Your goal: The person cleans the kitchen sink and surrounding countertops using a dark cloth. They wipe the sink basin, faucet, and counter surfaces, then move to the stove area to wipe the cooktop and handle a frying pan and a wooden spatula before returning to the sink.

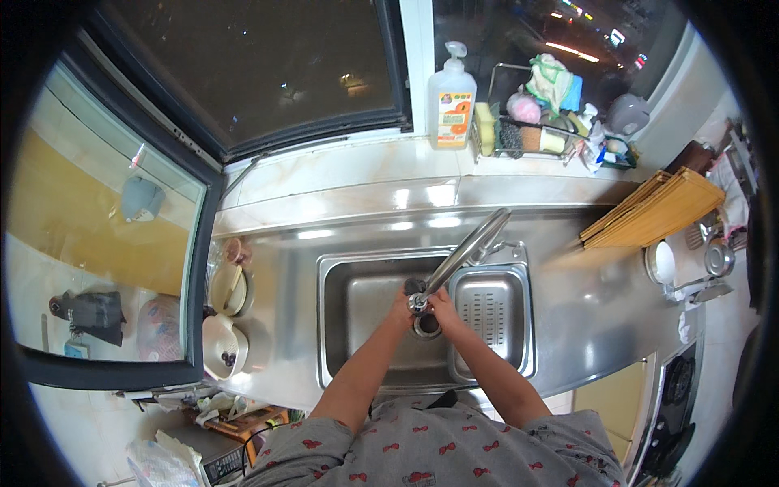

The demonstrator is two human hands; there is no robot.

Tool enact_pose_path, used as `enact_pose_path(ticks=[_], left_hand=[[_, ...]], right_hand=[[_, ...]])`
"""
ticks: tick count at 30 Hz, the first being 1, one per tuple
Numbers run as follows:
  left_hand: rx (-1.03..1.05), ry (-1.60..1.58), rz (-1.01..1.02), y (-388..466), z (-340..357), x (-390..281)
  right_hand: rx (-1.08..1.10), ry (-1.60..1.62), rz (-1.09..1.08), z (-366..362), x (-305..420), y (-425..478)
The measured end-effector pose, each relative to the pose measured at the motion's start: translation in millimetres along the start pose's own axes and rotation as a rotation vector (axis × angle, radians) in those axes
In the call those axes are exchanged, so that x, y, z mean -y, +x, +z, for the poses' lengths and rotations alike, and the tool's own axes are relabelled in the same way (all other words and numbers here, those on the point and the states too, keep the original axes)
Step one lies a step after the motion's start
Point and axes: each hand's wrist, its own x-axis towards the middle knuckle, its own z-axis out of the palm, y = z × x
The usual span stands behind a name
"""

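Both my hands are low over the main basin of the stainless steel sink, partly covered by the faucet head. My left hand is closed around a small dark object; its kind is not clear. On the other side of the spout, my right hand is close to the left, its fingertips hidden behind the faucet. Whether the right hand also grips the dark object cannot be seen. The drain lies just below my hands.
A perforated drain tray fills the smaller basin. At left sit a white colander with dark round fruit and a bowl. A pump bottle and sponge rack line the sill. Bamboo boards lean at right.
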Motion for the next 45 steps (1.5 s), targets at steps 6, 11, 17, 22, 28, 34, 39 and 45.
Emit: enact_pose_path(ticks=[6, 11, 17, 22, 28, 34, 39, 45], left_hand=[[-0.074, -0.301, -0.208, 26, -2, 21], [-0.139, -0.02, -0.269, 8, 4, 19], [-0.086, 0.048, -0.304, -23, -8, 9], [-0.123, 0.014, -0.392, -36, -36, -1], [0.011, -0.007, -0.347, -109, 4, -23], [0.118, 0.094, -0.373, -182, 26, -46], [0.126, 0.173, -0.561, -209, 25, -63], [-0.056, 0.685, -0.215, -233, 29, -62]], right_hand=[[-0.398, 0.132, 0.057, -53, 72, -12], [-0.679, 0.336, -0.132, -87, 113, 14], [-0.541, -0.158, -0.422, -97, 117, 26], [-0.359, -0.629, -0.389, -90, 104, -14], [0.396, -1.234, -0.652, -7, 99, -114], [0.62, -1.156, -1.042, 49, 109, -111], [0.825, -1.205, -1.424, 88, 124, -92], [0.815, -1.44, -1.305, 119, 114, -102]])
